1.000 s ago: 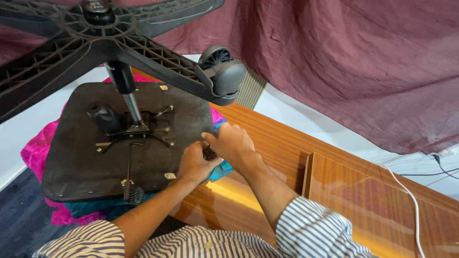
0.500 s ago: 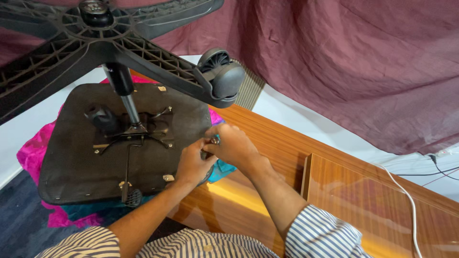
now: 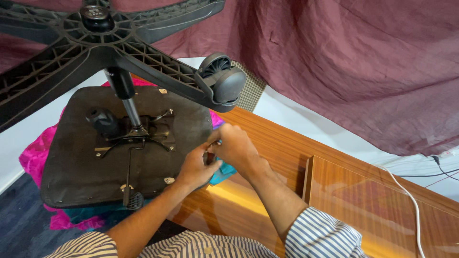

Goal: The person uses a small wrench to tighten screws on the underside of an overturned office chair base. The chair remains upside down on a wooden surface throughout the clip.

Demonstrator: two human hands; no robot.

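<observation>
At the right edge of the upturned chair seat (image 3: 95, 162), left hand (image 3: 196, 167) and right hand (image 3: 234, 145) pinch together on a small dark part (image 3: 209, 157); what it is cannot be told. Risk: the overhanging wheel (image 3: 222, 83) tips the chair off its cloth (image 3: 36, 153), and the part slips.

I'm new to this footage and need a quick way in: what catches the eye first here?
An upturned office chair lies on the wooden desk, its black star base and caster looming at top. Left hand and right hand meet at the seat's right edge.
</observation>
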